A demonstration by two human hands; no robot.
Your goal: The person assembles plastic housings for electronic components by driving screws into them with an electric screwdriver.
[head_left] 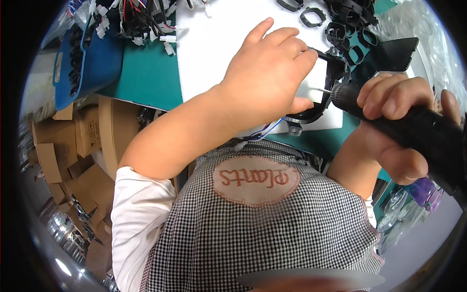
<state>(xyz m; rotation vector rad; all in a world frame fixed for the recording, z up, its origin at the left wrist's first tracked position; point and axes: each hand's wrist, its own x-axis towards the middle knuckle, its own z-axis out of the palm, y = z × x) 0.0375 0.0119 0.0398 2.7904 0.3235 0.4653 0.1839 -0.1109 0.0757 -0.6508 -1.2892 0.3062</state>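
Observation:
My right hand (389, 104) is wrapped round a black electric screwdriver (430, 138). The tool lies tilted, its thin metal bit pointing left over a black plastic frame (334, 70). My left hand (267, 73) grips the frame's left side, thumb at the near edge and fingers at the far edge; the hand hides much of that part. Whether the bit touches a screw cannot be made out. Blue, red and white wires (265, 130) with a white connector come out below my left hand. Beneath the frame is a white foam sheet (204, 63).
Several black plastic rings (313, 17) lie at the far right, beside clear plastic bags (406, 22). Bundled wires with white connectors (151, 24) sit at the far left, near a blue bin (104, 63) of black parts. Cardboard boxes (87, 131) stand below the green table (146, 78).

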